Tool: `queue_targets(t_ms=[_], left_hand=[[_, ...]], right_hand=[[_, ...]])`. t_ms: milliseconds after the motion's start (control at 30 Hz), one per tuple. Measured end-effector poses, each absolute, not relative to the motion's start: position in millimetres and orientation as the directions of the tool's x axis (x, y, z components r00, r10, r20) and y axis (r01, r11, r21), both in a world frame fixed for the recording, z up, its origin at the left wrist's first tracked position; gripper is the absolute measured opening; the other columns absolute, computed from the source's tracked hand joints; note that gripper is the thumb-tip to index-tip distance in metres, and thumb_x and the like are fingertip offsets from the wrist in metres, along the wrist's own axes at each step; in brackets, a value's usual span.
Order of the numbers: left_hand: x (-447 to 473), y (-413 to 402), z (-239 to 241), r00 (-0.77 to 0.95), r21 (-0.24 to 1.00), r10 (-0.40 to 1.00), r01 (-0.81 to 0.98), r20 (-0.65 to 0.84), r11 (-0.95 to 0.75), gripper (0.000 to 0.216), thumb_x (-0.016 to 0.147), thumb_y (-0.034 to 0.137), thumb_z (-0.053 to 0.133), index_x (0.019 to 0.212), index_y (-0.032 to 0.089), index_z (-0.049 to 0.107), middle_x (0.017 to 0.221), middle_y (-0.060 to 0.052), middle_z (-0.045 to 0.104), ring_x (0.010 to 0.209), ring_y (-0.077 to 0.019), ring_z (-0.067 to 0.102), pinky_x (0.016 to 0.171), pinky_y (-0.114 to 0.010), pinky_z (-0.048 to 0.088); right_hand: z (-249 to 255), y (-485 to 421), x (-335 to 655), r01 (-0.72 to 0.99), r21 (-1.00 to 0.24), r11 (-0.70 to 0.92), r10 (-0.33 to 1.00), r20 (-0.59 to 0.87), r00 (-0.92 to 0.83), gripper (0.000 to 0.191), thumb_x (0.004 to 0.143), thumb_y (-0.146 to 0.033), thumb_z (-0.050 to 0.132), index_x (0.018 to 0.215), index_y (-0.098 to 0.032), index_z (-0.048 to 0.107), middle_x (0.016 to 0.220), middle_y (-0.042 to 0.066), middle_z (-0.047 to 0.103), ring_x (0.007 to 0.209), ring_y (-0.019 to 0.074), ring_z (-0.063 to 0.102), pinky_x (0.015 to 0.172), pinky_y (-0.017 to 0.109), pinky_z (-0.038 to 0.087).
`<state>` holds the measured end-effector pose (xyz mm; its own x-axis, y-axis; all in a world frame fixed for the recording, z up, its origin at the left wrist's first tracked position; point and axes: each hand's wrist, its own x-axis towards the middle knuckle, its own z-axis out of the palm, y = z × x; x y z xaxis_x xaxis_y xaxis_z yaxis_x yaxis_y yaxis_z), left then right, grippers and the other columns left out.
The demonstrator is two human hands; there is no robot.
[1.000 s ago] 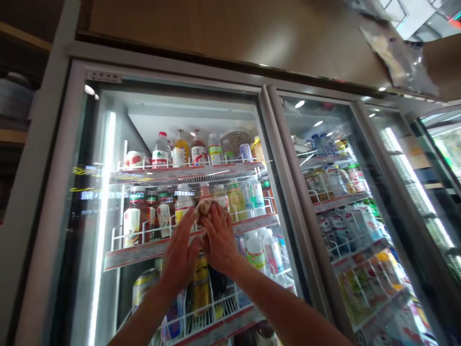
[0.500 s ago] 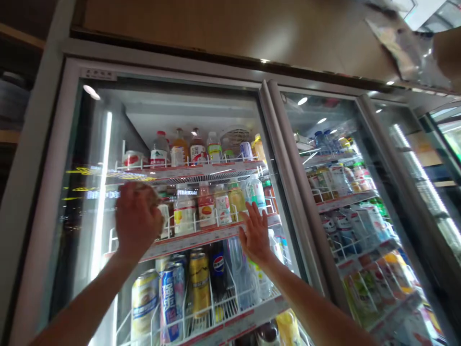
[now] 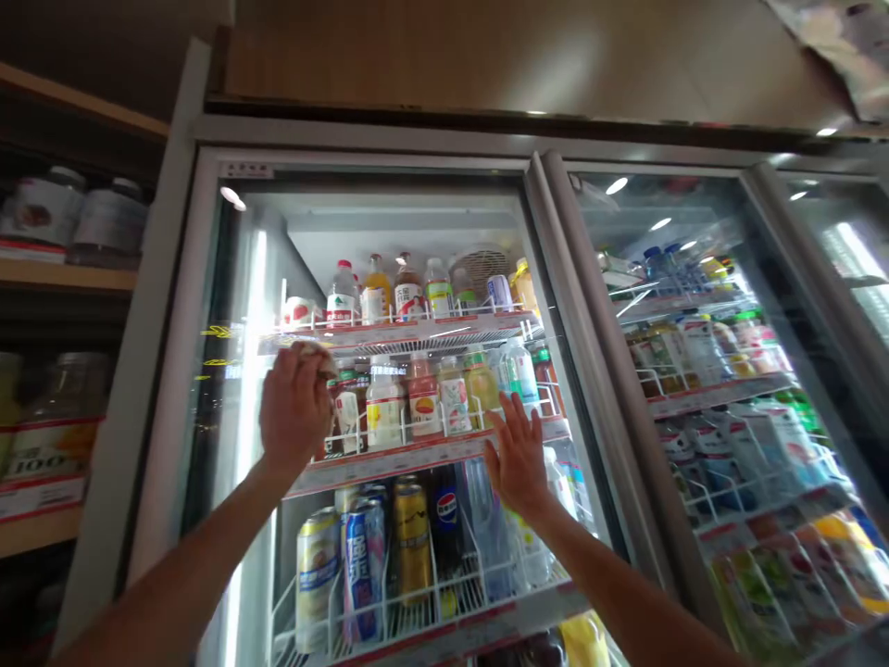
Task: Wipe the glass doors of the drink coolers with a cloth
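Note:
My left hand (image 3: 297, 412) is raised to the glass door (image 3: 409, 208) of a drinks fridge, fingers pressed over a crumpled, pale brownish cloth (image 3: 316, 353). Most of that cloth is hidden behind the fingers. To the right, my right hand (image 3: 519, 456) rests against the same pane, fingers spread, holding nothing. Behind the glass, bottles stand on the middle shelf, among them a pink-labelled bottle (image 3: 423, 398) and a yellow-green bottle (image 3: 480, 384). Below them are a gold can (image 3: 412, 537), a blue can (image 3: 364, 565) and a dark Pepsi bottle (image 3: 446, 519).
A second glass door (image 3: 684, 222) adjoins on the right, with stocked shelves behind it. The grey frame between the doors (image 3: 590, 371) runs downward. At left, a wooden shelf (image 3: 69, 275) holds jars (image 3: 107, 218). A brown panel (image 3: 444, 65) lies above the fridge.
The view has turned left, so the fridge sits farther right and the side shelves with jars show more. My left hand is less blurred now; my right hand keeps its place on the glass.

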<state>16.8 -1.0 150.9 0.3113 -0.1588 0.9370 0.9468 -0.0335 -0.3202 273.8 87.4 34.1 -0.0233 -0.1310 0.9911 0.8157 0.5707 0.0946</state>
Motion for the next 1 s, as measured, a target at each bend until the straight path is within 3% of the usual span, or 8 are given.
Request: queue_targets(t_ms=[200,400,533,600,767,800,933,1000], left_hand=[[45.8,9.9,118.5,0.704,-0.69,0.069,0.707,0.707,-0.152,0.032,0.086,0.029,0.043,0.115,0.022,0.054,0.137,-0.007,0.045,0.133,-0.0226,0.032,0.106,-0.042,0.034],[12.9,2.4,147.8,0.233,-0.238,-0.151,0.971,0.961,-0.016,0.034,0.086,0.028,0.04,0.112,0.01,0.052,0.134,-0.02,0.043,0.132,-0.0312,0.032,0.105,-0.051,0.033],[39.7,8.1,128.6,0.678,-0.674,0.021,0.734,0.735,-0.079,0.029,0.087,0.025,0.04,0.112,0.02,0.053,0.132,-0.009,0.048,0.131,-0.0221,0.035,0.105,-0.041,0.036],[32.9,2.2,131.5,0.763,-0.757,0.077,0.646,0.642,-0.095,0.029,0.087,0.021,0.037,0.112,0.023,0.053,0.13,-0.006,0.05,0.128,-0.0192,0.039,0.103,-0.038,0.038],[-1.2,-12.8,155.0,0.284,-0.277,-0.163,0.958,0.945,0.068,0.032,0.086,0.023,0.038,0.114,0.012,0.049,0.128,-0.015,0.047,0.122,-0.0291,0.042,0.096,-0.049,0.041],[3.3,-10.4,150.9,0.288,-0.281,-0.168,0.957,0.943,0.068,0.033,0.086,0.025,0.039,0.115,0.013,0.049,0.13,-0.015,0.046,0.124,-0.0294,0.04,0.098,-0.049,0.04],[28.2,4.0,126.9,0.73,-0.728,0.065,0.683,0.68,-0.06,0.032,0.086,0.026,0.042,0.117,0.023,0.052,0.134,-0.004,0.048,0.13,-0.0201,0.036,0.104,-0.038,0.036],[22.7,4.0,130.7,0.739,-0.736,0.068,0.674,0.67,-0.069,0.034,0.087,0.023,0.04,0.118,0.022,0.051,0.134,-0.006,0.048,0.131,-0.0207,0.035,0.105,-0.04,0.035]], right_hand=[[33.8,86.1,277.1,0.812,0.132,0.568,-0.162,0.986,-0.047,0.033,0.088,-0.019,0.037,0.121,-0.019,0.045,0.142,0.013,0.039,0.139,0.0245,0.02,0.107,0.05,0.021],[33.7,86.3,275.7,0.819,0.12,0.561,-0.158,0.987,-0.036,0.032,0.089,-0.021,0.038,0.12,-0.018,0.045,0.14,0.014,0.04,0.139,0.0255,0.019,0.108,0.051,0.021],[33.3,86.4,276.7,0.818,0.129,0.561,-0.164,0.986,-0.043,0.033,0.089,-0.02,0.036,0.12,-0.017,0.045,0.141,0.014,0.04,0.138,0.0251,0.021,0.108,0.05,0.021],[33.1,86.3,277.1,0.815,0.13,0.565,-0.162,0.986,-0.044,0.033,0.088,-0.019,0.037,0.12,-0.017,0.046,0.141,0.013,0.039,0.138,0.0251,0.021,0.108,0.05,0.021],[33.0,86.3,275.7,0.811,0.113,0.574,-0.152,0.988,-0.03,0.032,0.087,-0.021,0.039,0.119,-0.019,0.047,0.142,0.012,0.038,0.139,0.0245,0.02,0.109,0.05,0.019],[32.9,86.6,275.8,0.812,0.112,0.573,-0.153,0.988,-0.029,0.033,0.088,-0.021,0.039,0.119,-0.019,0.047,0.143,0.012,0.038,0.139,0.0244,0.02,0.109,0.05,0.019],[32.4,87.5,277.1,0.815,0.125,0.566,-0.151,0.987,-0.047,0.034,0.088,-0.019,0.037,0.121,-0.018,0.045,0.143,0.012,0.037,0.139,0.0247,0.02,0.109,0.05,0.02],[32.4,87.5,277.1,0.814,0.127,0.567,-0.155,0.987,-0.046,0.033,0.088,-0.019,0.037,0.12,-0.018,0.045,0.142,0.013,0.038,0.139,0.0251,0.02,0.108,0.051,0.021]])
